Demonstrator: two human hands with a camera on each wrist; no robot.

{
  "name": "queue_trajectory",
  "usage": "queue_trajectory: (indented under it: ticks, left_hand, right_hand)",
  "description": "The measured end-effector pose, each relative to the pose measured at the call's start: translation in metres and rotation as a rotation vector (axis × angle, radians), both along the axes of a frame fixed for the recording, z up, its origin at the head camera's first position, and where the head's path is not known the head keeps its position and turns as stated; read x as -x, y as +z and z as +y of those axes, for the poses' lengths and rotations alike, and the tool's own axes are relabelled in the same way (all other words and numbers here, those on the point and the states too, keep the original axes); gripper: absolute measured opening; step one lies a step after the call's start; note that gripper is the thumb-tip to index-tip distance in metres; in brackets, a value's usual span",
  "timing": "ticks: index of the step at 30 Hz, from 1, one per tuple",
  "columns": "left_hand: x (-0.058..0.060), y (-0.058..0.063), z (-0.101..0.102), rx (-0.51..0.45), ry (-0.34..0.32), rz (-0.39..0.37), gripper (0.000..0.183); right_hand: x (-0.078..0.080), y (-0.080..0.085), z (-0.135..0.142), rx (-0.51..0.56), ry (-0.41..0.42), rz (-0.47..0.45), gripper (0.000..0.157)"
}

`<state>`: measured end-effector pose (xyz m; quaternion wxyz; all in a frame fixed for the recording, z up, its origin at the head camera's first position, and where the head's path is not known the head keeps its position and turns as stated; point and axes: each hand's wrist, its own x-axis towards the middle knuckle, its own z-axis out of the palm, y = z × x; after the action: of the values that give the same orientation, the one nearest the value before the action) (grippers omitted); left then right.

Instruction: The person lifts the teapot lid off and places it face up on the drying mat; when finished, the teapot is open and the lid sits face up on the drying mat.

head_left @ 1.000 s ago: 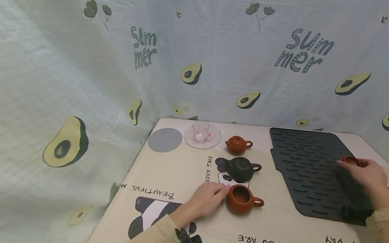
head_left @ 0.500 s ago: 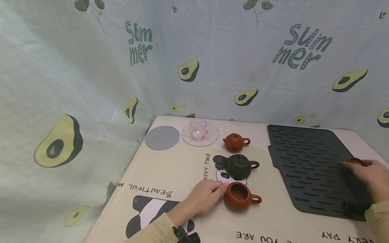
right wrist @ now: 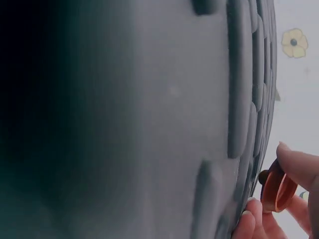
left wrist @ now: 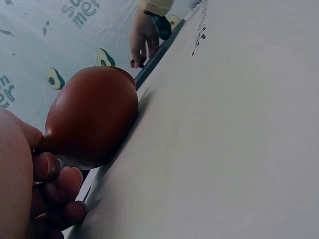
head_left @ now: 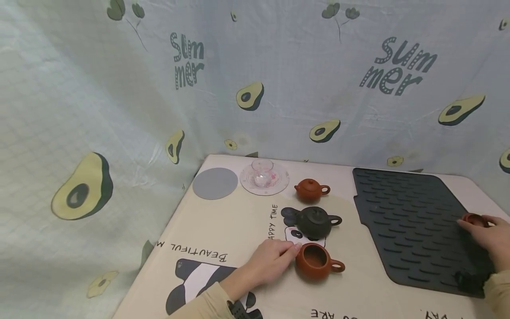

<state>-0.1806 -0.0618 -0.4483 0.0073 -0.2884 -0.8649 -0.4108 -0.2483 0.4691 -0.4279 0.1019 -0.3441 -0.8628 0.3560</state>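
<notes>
A lidless reddish-brown teapot (head_left: pixel 314 262) stands on the table with its handle to the right. My left hand (head_left: pixel 270 261) pinches its spout between thumb and fingers, as the left wrist view shows at the narrow end of the teapot (left wrist: pixel 94 117). Over the right edge of the dark ridged mat (head_left: pixel 410 226), my right hand (head_left: pixel 492 237) grips the small reddish-brown lid (head_left: pixel 475 220) by its rim. In the right wrist view the lid (right wrist: pixel 279 188) has its knob toward the mat and its hollow side away. Some right fingertips are low by the mat surface; contact is unclear.
Behind the lidless teapot stand a black teapot (head_left: pixel 314 223) and a small reddish-brown teapot (head_left: pixel 311 190) with its lid on. Farther back left are a clear glass cup (head_left: pixel 262 172) on a patterned plate (head_left: pixel 248 186) and a grey disc (head_left: pixel 215 183). A printed curtain (head_left: pixel 279 66) hangs behind.
My right hand has moved a little to the right and nearer with the lid. The left hand stays at the spout, and the teapots stand where they were.
</notes>
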Motion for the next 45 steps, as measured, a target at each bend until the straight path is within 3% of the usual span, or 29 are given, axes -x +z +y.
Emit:
queue_trajectory:
  ticks: [10, 22, 34, 40, 43, 45]
  left_hand:
    - [-0.001, -0.001, 0.001, -0.007, 0.005, 0.001, 0.048]
    - [-0.001, 0.002, 0.000, 0.003, -0.002, -0.021, 0.048]
    - [-0.001, 0.001, 0.000, -0.006, -0.005, 0.001, 0.048]
    - [0.000, 0.001, 0.000, -0.002, -0.002, 0.012, 0.049]
    - [0.000, 0.000, 0.000, -0.003, 0.004, 0.016, 0.049]
    - [0.000, -0.001, 0.000, -0.002, 0.008, 0.019, 0.049]
  right_hand:
    - [0.003, 0.003, -0.007, -0.053, -0.002, -0.027, 0.067]
    - [0.006, -0.005, 0.001, -0.095, 0.031, -0.063, 0.066]
    - [0.008, 0.011, -0.004, -0.093, 0.059, -0.057, 0.073]
    - [0.035, 0.000, 0.021, -0.191, 0.158, -0.109, 0.088]
    - [0.048, -0.006, 0.026, -0.288, 0.243, -0.067, 0.096]
    - [0.048, 0.001, 0.013, -0.312, 0.288, -0.027, 0.098]
